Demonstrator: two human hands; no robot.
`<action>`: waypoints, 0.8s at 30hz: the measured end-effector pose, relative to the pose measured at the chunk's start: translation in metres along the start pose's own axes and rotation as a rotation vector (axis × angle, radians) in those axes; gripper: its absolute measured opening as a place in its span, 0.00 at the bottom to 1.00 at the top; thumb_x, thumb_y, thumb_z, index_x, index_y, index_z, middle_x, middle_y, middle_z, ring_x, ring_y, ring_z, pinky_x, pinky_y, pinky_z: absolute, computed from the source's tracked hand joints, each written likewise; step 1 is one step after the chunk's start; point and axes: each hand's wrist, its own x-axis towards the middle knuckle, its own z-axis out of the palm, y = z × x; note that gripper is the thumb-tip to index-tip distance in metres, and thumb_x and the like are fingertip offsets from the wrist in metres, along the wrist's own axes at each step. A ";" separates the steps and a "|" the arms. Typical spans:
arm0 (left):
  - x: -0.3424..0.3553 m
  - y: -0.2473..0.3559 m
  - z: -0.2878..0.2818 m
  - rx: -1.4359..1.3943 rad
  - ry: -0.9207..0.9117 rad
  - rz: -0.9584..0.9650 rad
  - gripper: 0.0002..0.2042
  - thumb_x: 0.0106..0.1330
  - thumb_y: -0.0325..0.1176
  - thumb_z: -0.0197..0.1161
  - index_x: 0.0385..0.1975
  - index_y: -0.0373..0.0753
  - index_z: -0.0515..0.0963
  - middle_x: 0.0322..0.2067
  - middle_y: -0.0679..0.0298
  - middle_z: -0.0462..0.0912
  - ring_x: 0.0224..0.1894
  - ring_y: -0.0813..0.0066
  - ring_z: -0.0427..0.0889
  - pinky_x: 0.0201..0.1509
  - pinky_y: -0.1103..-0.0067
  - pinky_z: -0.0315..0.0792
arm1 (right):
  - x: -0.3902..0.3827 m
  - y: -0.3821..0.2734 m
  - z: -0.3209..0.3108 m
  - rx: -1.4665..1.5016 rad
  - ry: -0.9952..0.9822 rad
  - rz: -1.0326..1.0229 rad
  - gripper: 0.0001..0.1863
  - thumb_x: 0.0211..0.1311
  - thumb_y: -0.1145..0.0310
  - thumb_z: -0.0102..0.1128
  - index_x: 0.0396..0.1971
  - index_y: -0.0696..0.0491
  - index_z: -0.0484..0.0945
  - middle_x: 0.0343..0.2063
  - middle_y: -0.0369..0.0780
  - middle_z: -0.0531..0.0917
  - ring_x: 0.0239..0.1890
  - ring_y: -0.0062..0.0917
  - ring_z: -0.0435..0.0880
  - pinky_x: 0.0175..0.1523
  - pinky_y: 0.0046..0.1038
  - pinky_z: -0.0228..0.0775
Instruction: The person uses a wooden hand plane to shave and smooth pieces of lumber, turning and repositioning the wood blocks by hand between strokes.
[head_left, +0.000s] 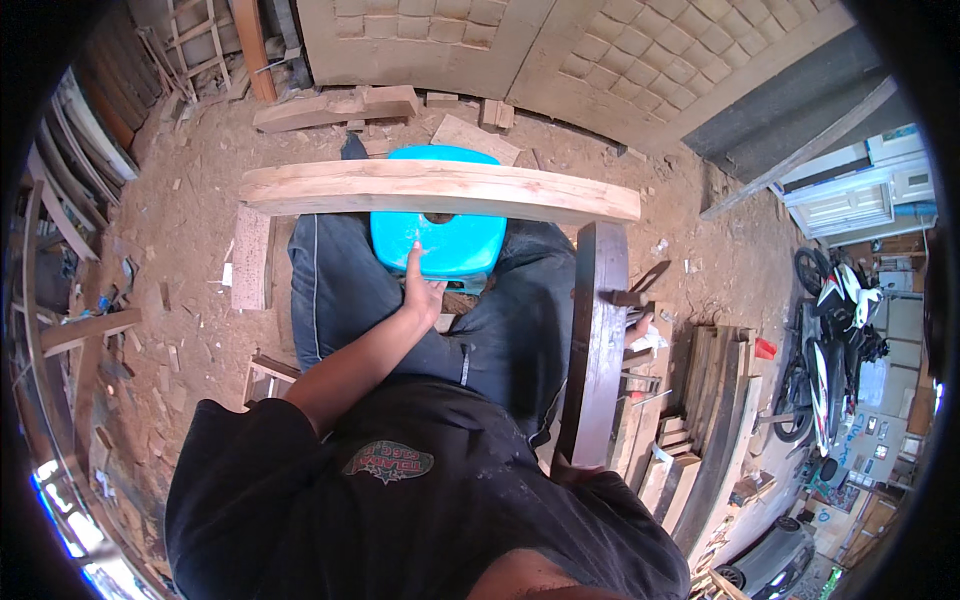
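My left hand (425, 296) grips the front edge of a bright blue plastic stool (435, 250) between my legs, index finger along its top. A long pale wooden beam (440, 183) lies across the stool, its left end over a shorter upright-running pale block (250, 265). At my right is a dark-painted beam (595, 360), with a wooden handle-like piece (628, 298) across its upper part. My right hand (640, 326) shows only partly behind this beam; what it holds, if anything, is hidden.
Stacked timber (705, 420) lies at my right on the dirt floor (170, 260). Wooden frames (60, 330) stand at left, carved panels (420, 40) and loose offcuts ahead. A motorcycle (835, 340) and a car (770, 555) are at far right.
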 end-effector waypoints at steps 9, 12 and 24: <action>-0.017 0.003 0.032 0.036 -0.099 -0.035 0.44 0.66 0.64 0.63 0.73 0.38 0.59 0.70 0.56 0.67 0.74 0.60 0.63 0.81 0.61 0.49 | 0.079 -0.082 0.240 -0.701 -0.845 -0.856 0.47 0.47 0.22 0.55 0.38 0.59 0.80 0.32 0.44 0.78 0.38 0.40 0.75 0.49 0.42 0.57; -0.020 -0.001 0.032 0.061 -0.072 -0.047 0.47 0.65 0.66 0.63 0.74 0.37 0.58 0.71 0.57 0.66 0.75 0.62 0.61 0.81 0.63 0.47 | 0.067 -0.109 0.362 -0.791 -1.309 -1.111 0.46 0.47 0.22 0.56 0.37 0.59 0.80 0.31 0.44 0.78 0.37 0.40 0.75 0.49 0.42 0.57; -0.010 0.023 0.024 0.216 -0.016 -0.376 0.41 0.63 0.63 0.67 0.69 0.45 0.64 0.66 0.57 0.66 0.66 0.59 0.69 0.70 0.59 0.63 | 0.026 0.011 0.543 -0.858 -2.054 -1.167 0.36 0.37 0.33 0.68 0.27 0.56 0.75 0.25 0.42 0.74 0.36 0.36 0.74 0.49 0.41 0.55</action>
